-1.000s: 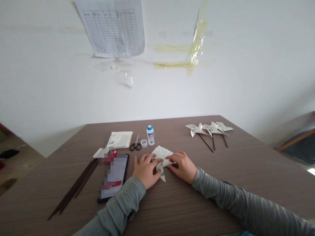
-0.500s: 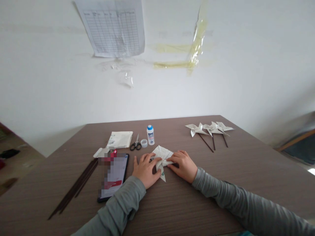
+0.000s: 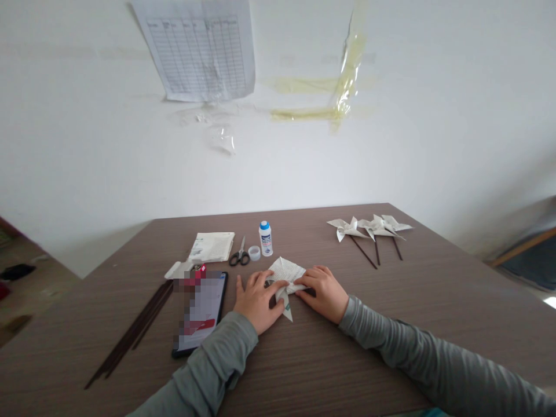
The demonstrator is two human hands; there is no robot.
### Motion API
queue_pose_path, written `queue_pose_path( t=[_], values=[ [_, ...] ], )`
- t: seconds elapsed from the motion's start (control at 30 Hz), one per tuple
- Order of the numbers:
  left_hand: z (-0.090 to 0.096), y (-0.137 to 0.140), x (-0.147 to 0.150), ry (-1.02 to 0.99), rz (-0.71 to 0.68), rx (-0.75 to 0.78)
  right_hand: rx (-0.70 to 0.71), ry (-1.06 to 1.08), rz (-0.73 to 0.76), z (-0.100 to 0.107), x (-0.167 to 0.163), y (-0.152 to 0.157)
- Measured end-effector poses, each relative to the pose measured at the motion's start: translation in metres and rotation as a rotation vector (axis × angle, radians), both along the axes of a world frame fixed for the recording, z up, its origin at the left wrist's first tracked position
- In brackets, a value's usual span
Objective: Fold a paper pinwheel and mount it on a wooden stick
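A partly folded paper pinwheel (image 3: 285,270), made of printed paper, lies on the table in front of me. My left hand (image 3: 259,301) presses its left side, with a finger at the centre and the thumb by the lower point. From the other side, my right hand (image 3: 324,291) pinches the right flap close to the centre. Fingers of both hands cover part of the folds. Beyond the paper stand a white glue bottle (image 3: 266,241) with a blue cap and a small clear round cup (image 3: 254,253). Black-handled scissors (image 3: 239,255) lie beside the cup.
Several dark sticks (image 3: 130,336) and a phone (image 3: 202,318) lie at the left on the brown table (image 3: 347,376). Behind them is a stack of paper squares (image 3: 212,247). Finished pinwheels (image 3: 347,227) on sticks rest at the far right, near the wall (image 3: 304,174).
My left index finger has shifted slightly to the right, at the paper's centre. Otherwise both hands and the objects stay in place.
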State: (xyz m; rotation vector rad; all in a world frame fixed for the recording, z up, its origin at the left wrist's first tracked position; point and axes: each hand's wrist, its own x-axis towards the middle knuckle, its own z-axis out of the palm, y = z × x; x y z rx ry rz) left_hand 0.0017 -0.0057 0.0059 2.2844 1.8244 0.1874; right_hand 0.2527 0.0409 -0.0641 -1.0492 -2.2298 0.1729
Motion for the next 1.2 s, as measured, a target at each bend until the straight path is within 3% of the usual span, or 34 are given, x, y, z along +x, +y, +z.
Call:
queue_pose_path(
  t=[1.2],
  values=[
    [-0.014, 0.007, -0.007, -0.038, -0.002, 0.046, -0.002, 0.005, -0.003, 0.007, -0.001, -0.003]
  ],
)
